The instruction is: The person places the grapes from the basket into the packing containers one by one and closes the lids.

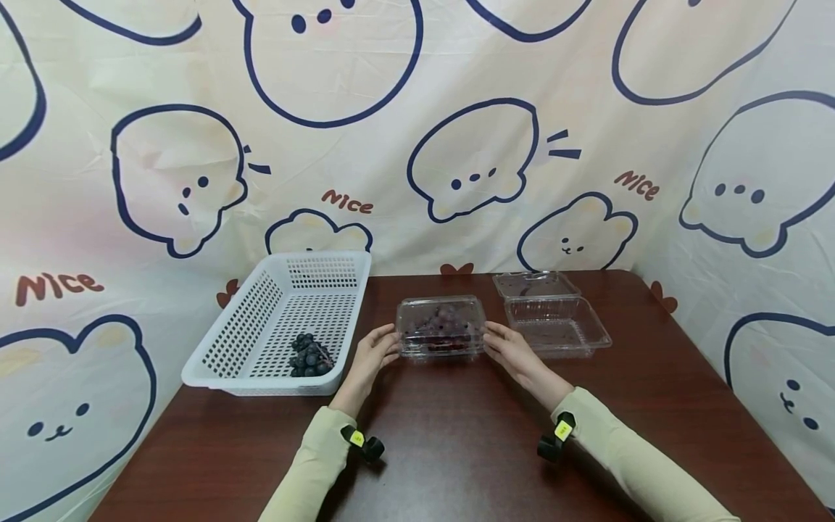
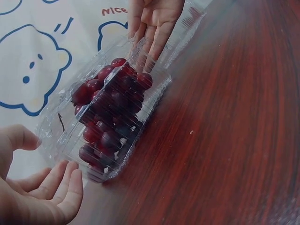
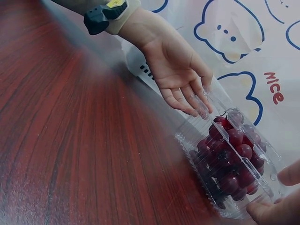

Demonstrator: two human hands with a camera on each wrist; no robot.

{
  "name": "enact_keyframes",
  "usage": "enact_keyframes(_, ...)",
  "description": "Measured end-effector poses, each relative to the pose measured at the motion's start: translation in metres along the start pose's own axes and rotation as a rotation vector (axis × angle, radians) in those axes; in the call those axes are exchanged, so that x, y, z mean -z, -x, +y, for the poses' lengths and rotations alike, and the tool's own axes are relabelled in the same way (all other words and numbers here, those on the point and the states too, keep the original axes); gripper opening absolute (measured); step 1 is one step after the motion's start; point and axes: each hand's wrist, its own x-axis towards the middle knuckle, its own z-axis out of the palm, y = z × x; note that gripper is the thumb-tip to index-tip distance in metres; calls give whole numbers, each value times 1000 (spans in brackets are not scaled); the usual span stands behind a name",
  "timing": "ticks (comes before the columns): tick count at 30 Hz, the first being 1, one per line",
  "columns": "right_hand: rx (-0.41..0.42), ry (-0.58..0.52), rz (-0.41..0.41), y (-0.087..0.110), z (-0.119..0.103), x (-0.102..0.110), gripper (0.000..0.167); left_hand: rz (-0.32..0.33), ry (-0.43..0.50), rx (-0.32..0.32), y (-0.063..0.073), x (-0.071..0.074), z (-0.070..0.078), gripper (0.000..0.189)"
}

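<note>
A clear plastic clamshell box (image 1: 441, 326), its lid down, stands on the table in front of me with dark red grapes (image 2: 115, 101) inside. My left hand (image 1: 375, 354) holds the left end, thumb and fingertips at the corner and rim. At the opposite end, my right hand (image 1: 515, 355) grips the box with thumb and fingers. The right wrist view shows both hands at the box, with the left palm (image 3: 171, 63) turned toward that camera. Some fingertips are seen only through the plastic.
Left of the box, a white perforated basket (image 1: 274, 264) holds a bunch of dark grapes (image 1: 310, 357). Behind my right hand lies an open clear clamshell box (image 1: 554, 330), its lid folded back. A patterned cloth (image 1: 391, 159) hangs behind the brown table (image 1: 450, 442).
</note>
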Motion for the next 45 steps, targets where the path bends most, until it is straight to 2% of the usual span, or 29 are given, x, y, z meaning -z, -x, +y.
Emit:
enact_keyframes(23, 26, 2, 45, 4, 3, -7, 51, 5, 0, -10, 0, 0, -2, 43)
enact_keyframes(32, 18, 4, 54, 5, 7, -7, 50, -18, -10, 8, -1, 1, -3, 44)
enact_keyframes(35, 8, 5, 53, 5, 7, -6, 50, -35, -10, 14, 1, 2, 0, 44)
enact_keyframes(40, 3, 12, 47, 6, 8, -5, 51, -51, -9, 16, 13, 0, 16, 43)
enact_keyframes(45, 5, 17, 46, 6, 11, -3, 50, -56, 34, 33, 13, 0, 14, 42)
